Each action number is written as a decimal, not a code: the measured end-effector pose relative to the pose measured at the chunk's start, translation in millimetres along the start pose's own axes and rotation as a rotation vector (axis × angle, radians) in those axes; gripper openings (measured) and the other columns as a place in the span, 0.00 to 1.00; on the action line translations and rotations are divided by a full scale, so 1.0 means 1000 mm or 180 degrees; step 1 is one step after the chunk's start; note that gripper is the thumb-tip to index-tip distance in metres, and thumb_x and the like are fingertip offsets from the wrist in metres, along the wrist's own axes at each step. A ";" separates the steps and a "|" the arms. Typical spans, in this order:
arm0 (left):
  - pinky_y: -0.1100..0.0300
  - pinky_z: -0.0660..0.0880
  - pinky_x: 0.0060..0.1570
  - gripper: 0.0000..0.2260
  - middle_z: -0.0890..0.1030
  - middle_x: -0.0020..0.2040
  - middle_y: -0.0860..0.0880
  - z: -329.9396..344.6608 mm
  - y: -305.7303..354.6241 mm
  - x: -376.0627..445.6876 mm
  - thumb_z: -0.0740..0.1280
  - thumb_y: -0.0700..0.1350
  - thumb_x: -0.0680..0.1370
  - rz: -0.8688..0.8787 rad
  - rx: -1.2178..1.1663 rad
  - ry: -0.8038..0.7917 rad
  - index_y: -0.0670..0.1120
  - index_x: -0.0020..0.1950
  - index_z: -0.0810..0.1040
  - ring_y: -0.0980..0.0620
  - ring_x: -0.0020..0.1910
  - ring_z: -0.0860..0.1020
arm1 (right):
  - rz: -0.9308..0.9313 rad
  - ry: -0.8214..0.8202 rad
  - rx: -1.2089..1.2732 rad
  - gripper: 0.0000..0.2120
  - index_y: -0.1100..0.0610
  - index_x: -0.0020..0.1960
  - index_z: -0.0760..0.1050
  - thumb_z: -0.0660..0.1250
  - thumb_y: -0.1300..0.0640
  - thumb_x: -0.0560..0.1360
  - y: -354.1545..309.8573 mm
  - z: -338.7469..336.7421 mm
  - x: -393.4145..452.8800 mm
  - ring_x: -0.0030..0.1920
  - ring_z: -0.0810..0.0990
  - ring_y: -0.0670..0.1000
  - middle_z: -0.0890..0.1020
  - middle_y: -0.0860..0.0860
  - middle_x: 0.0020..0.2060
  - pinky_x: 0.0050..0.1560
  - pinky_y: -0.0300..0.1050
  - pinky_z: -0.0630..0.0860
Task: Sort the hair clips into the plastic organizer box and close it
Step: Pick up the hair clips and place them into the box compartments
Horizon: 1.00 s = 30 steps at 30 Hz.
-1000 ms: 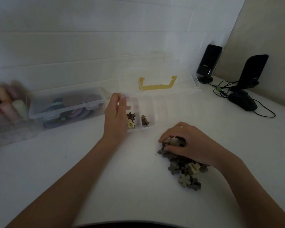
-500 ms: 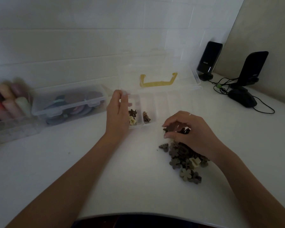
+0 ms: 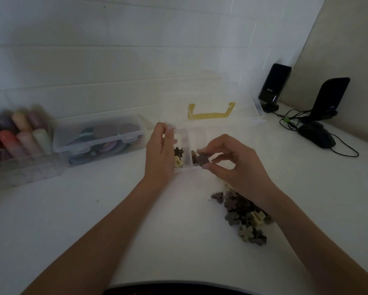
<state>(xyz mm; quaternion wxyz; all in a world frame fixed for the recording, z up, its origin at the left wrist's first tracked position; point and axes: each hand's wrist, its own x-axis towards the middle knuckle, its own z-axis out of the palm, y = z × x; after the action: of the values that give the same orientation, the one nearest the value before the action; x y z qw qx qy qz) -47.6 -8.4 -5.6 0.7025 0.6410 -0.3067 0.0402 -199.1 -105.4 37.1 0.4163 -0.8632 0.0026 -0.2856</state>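
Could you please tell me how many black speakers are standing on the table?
2: one speaker against the back wall, the other speaker further right beside the side wall. None seems hidden.

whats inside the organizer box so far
The organizer box holds a few clips: dark and yellow ones in the leftmost compartment, brown ones in the next. The left hand and the right hand, pinching a clip, cover part of each. The rest look empty.

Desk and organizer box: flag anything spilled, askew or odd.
Nothing looks damaged. The only mess is the pile of flower hair clips loose on the table, still unsorted. The organizer box sits open, and the right hand pinches one brown clip over it.
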 end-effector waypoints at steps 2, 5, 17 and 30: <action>0.56 0.78 0.45 0.13 0.77 0.44 0.44 0.000 0.001 0.000 0.54 0.49 0.82 0.0014 0.0026 0.0003 0.42 0.48 0.71 0.44 0.46 0.79 | -0.0194 0.0080 -0.0424 0.10 0.56 0.42 0.72 0.72 0.64 0.69 -0.008 0.007 0.012 0.50 0.80 0.45 0.84 0.46 0.47 0.47 0.40 0.76; 0.60 0.75 0.41 0.12 0.75 0.40 0.43 -0.001 0.005 -0.002 0.54 0.47 0.83 0.0116 0.0023 -0.0014 0.41 0.46 0.70 0.49 0.39 0.77 | -0.0545 0.0055 -0.1195 0.12 0.53 0.38 0.70 0.74 0.61 0.67 -0.010 0.022 0.032 0.50 0.75 0.49 0.83 0.48 0.45 0.48 0.43 0.74; 0.71 0.71 0.42 0.12 0.76 0.43 0.43 -0.001 0.004 -0.002 0.53 0.46 0.83 -0.0057 0.0047 0.0004 0.41 0.48 0.71 0.45 0.44 0.78 | -0.0246 -0.0603 -0.1349 0.05 0.49 0.46 0.82 0.72 0.57 0.71 0.012 -0.018 0.014 0.44 0.74 0.39 0.81 0.42 0.42 0.46 0.27 0.67; 0.50 0.74 0.42 0.14 0.77 0.44 0.54 -0.001 -0.001 -0.002 0.53 0.50 0.82 -0.0116 0.0187 -0.0001 0.43 0.49 0.71 0.57 0.43 0.80 | 0.0322 -0.1558 -0.1935 0.08 0.42 0.48 0.76 0.67 0.43 0.71 0.018 -0.023 -0.021 0.53 0.69 0.40 0.75 0.36 0.49 0.59 0.44 0.64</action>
<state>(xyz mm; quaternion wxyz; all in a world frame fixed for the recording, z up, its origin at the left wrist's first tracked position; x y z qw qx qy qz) -48.6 -6.9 -7.9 0.6840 0.6668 -0.2937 0.0363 -224.2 -128.1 25.1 0.1436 -0.9885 0.0303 -0.0366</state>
